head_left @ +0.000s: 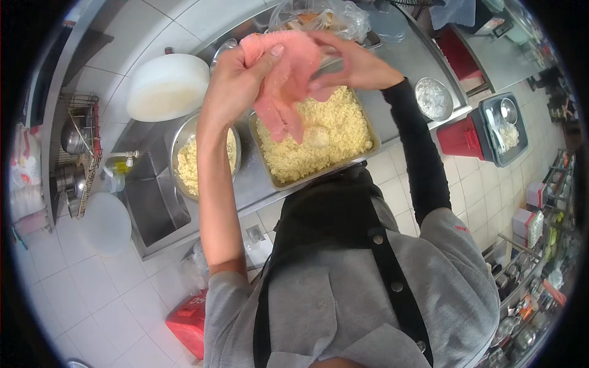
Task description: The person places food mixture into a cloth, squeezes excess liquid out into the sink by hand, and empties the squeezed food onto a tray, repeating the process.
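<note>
A limp pink cloth hangs bunched between my two hands, over the far part of the tray. My left hand grips its left side, with the thumb laid on top. My right hand has its fingers and thumb at the cloth's right edge, curled onto it and slightly smeared. Below the cloth, a rectangular metal tray holds crumbly yellow food. A small clear round piece lies on that food. Left of the tray stands a metal bowl with more yellow food, partly behind my left forearm.
A white round board leans by the tiled wall, above a metal sink. Clear plastic bags lie at the counter's back. A metal bowl sits at the right; a red bin with a dark tub stands beyond.
</note>
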### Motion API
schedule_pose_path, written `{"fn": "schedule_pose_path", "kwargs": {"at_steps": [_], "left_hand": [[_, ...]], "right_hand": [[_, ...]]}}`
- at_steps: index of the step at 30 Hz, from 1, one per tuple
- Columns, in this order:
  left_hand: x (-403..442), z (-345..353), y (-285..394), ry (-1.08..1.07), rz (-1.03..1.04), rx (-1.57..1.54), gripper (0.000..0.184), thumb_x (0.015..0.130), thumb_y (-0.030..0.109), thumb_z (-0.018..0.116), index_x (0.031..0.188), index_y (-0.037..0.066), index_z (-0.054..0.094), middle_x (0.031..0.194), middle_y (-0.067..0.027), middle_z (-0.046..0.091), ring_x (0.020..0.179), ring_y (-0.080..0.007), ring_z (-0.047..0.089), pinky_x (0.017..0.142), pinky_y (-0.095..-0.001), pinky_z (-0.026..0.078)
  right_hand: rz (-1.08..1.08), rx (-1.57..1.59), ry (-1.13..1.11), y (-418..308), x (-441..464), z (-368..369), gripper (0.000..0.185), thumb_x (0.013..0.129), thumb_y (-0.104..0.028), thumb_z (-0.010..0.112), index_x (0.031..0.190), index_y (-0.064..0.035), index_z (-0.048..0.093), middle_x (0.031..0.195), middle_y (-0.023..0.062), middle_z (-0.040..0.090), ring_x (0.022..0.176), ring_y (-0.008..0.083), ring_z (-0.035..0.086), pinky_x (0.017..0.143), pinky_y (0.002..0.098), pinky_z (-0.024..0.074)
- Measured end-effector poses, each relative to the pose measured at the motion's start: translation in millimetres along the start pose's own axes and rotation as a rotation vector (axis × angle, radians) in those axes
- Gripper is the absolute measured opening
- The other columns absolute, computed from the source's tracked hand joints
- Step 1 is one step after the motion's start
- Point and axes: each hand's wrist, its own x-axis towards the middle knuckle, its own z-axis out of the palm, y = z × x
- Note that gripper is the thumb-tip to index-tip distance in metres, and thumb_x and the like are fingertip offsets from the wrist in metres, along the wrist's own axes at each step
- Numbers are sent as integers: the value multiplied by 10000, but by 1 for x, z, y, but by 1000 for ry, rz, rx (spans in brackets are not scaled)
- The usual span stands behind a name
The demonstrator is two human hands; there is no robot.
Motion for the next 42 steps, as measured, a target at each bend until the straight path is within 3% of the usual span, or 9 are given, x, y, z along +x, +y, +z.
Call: {"fn": "schedule_pose_path", "kwargs": {"at_steps": [7,11,14,16,18,26,38,41,42], "left_hand": [[-9,-53,0,-274,196,44,426,829,62,540,1231,-37,640,1320,-129,565,1199,-241,519,977,-354,451],[-32,-79,-23,-133,186,-549,582,830,72,538,1389,-87,511,1451,-155,530,1268,-290,550,1093,-401,444],[-6,-53,-128,228,96,-839,504,862,107,566,1332,-75,587,1399,-183,589,1195,-295,600,1052,-389,467],[-7,-29,-97,404,684,-165,422,888,140,585,1254,-59,651,1301,-190,653,1157,-283,623,1028,-385,476],[-20,-18,-92,550,857,242,365,902,174,608,1179,-45,701,1210,-189,701,1135,-267,637,1007,-375,481],[-61,14,-158,759,328,-285,320,898,208,645,1099,-24,735,1120,-164,732,1122,-238,646,988,-349,484],[-74,17,-157,575,76,-617,320,902,217,642,1103,-18,727,1120,-160,726,1123,-239,643,988,-354,484],[-77,10,-150,531,46,-648,320,903,219,642,1103,-16,725,1121,-159,724,1123,-239,642,988,-356,484],[-79,6,-148,517,34,-660,320,904,220,641,1104,-16,724,1121,-159,724,1124,-239,642,988,-356,484]], "right_hand": [[188,255,57,-1,43,56,303,900,-200,774,1110,10,710,854,1,669,805,47,554,707,258,495],[-88,162,-66,-40,70,50,251,913,-221,762,941,25,723,736,-13,603,709,48,486,639,272,454],[-153,133,-354,-71,99,41,297,901,-256,773,888,32,702,696,-2,576,673,69,466,616,288,429],[-207,48,-602,-83,120,42,336,895,-279,778,837,37,681,667,7,561,655,91,465,607,297,418],[-199,-38,-811,-87,137,50,379,881,-298,786,789,42,647,643,22,544,641,114,466,605,315,417],[-339,-300,-1321,-78,151,135,407,831,-345,794,806,37,656,662,74,591,667,160,536,645,363,455],[-681,-273,-903,-61,132,198,393,829,-349,780,868,28,679,732,89,647,716,184,610,685,366,501],[-558,-173,-597,-65,138,156,391,829,-351,777,884,26,684,750,93,661,729,190,629,695,367,513],[-407,-179,-533,-68,137,129,392,859,-338,735,1027,14,691,949,132,707,911,257,686,817,372,543]]}}
